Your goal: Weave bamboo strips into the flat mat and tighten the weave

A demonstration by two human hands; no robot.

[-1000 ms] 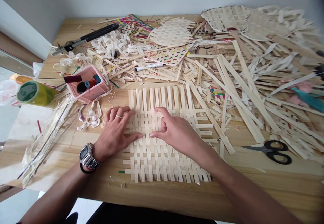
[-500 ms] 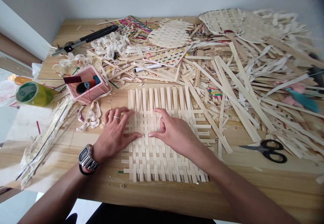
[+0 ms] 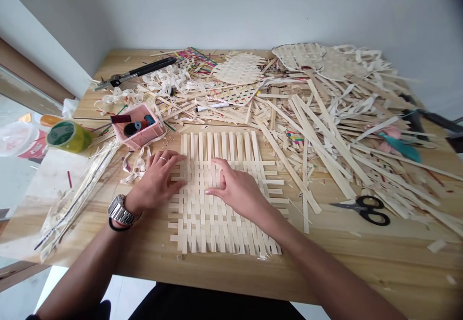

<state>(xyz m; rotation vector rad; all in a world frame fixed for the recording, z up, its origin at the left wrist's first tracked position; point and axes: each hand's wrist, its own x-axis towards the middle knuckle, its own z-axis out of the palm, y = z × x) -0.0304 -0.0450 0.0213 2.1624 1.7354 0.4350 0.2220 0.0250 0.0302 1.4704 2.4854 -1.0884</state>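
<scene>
A pale woven mat [image 3: 217, 228] of flat strips lies on the table in front of me, with strip ends sticking out on all sides. At its left edge rests my left hand [image 3: 157, 177], palm down, thumb and fingers apart. My right hand [image 3: 237, 185] is over the middle of the weave. Its index finger and thumb are spread and touch or hover just above the strips, while the other fingers curl under. Neither hand grips anything visible.
Black-handled scissors [image 3: 367, 209] lie to the right. Loose strips [image 3: 314, 141] heap at the back and right, with a round woven piece [image 3: 238, 69] among them. To the left are a pink basket [image 3: 142, 139], a tape roll [image 3: 68, 136] and a strip bundle [image 3: 79, 194].
My left hand has slid left, from over the weave to the mat's edge. My right hand stays over the middle. The camera view has shifted, showing more wall.
</scene>
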